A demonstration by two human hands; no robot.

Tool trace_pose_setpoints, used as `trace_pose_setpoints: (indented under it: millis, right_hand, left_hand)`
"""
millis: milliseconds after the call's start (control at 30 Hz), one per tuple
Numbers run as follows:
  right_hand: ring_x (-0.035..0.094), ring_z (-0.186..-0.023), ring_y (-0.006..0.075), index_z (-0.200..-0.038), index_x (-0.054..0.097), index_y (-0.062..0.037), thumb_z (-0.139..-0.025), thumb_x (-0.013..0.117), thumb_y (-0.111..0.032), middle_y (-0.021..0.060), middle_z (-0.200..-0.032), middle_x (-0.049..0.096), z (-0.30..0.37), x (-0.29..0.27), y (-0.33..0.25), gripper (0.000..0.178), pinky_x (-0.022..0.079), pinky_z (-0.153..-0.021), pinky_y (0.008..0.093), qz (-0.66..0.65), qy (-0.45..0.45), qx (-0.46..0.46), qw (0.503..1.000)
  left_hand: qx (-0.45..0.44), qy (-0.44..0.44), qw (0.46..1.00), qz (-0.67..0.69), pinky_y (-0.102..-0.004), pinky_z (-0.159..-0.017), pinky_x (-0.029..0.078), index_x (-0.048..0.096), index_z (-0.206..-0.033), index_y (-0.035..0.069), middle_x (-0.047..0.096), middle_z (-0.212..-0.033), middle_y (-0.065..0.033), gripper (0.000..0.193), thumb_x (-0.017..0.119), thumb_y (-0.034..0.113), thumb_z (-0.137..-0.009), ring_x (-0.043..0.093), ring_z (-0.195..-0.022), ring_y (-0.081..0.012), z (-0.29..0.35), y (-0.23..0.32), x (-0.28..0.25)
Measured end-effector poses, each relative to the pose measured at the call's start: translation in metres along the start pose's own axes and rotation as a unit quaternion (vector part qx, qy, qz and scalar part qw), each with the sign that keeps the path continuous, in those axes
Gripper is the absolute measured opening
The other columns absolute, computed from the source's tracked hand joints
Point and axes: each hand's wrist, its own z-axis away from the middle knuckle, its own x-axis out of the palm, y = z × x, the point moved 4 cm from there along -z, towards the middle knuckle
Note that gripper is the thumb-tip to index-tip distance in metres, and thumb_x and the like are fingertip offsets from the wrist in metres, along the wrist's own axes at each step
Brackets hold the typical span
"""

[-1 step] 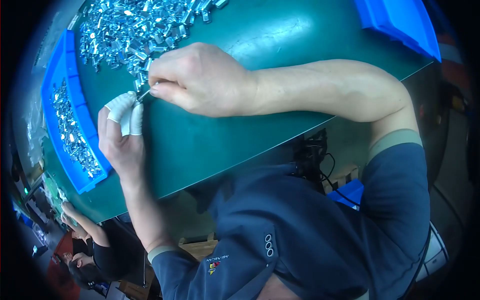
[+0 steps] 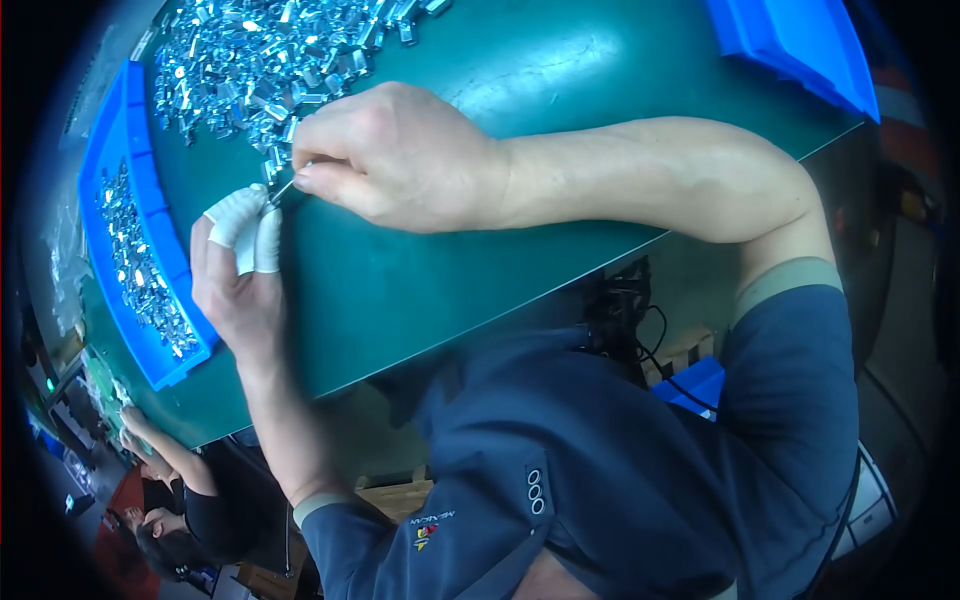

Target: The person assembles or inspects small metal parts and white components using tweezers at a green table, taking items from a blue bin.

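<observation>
Over the green tabletop (image 2: pixel 430 300) my two hands meet near the small metal parts. My left hand (image 2: pixel 238 285) has white coverings on its thumb and a finger. Its covered fingertips pinch a small shiny metal part (image 2: pixel 272 199), mostly hidden between them. My right hand (image 2: pixel 395 160) is closed, with thumb and finger pinching a thin metal rod (image 2: pixel 285 189) whose tip reaches the part in my left hand. The rod's other end is hidden in my fist. Just beyond the hands spreads a heap of shiny metal parts (image 2: pixel 270 60).
A long blue bin (image 2: pixel 150 190) at the left holds many small metal pieces. Another blue bin (image 2: pixel 790 50) stands at the far right. Cables (image 2: pixel 630 310) hang below the table's near edge. A co-worker (image 2: pixel 200 500) sits at the lower left.
</observation>
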Motion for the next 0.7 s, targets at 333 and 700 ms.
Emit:
trace_pose_setpoints:
  millis: [333,700]
  right_hand:
    - [0.068,-0.073,0.0313,-0.088,0.07,-0.0043,-0.095,0.068,-0.022,0.0132,-0.078,0.068,-0.002,0.0,-0.008,0.019,0.053,-0.065,0.0419,-0.071,-0.005,-0.003,0.997]
    - [0.063,-0.066,0.0363,-0.077,0.065,-0.0049,-0.097,0.065,-0.027,0.0154,-0.068,0.061,-0.001,0.002,-0.011,0.03,0.048,-0.06,0.0458,-0.033,-0.048,-0.056,0.997]
  left_hand:
    - [-0.075,-0.026,0.992,0.102,-0.0289,-0.087,0.053,0.07,-0.109,-0.002,0.071,-0.107,-0.0116,0.017,0.073,0.001,-0.093,0.068,-0.097,-0.0198,0.007,-0.007,-0.012]
    - [-0.007,-0.015,0.996,0.089,-0.0323,-0.077,0.054,0.073,-0.102,0.0,0.073,-0.097,-0.0129,0.018,0.08,0.004,-0.086,0.068,-0.088,-0.0245,0.003,0.009,-0.007]
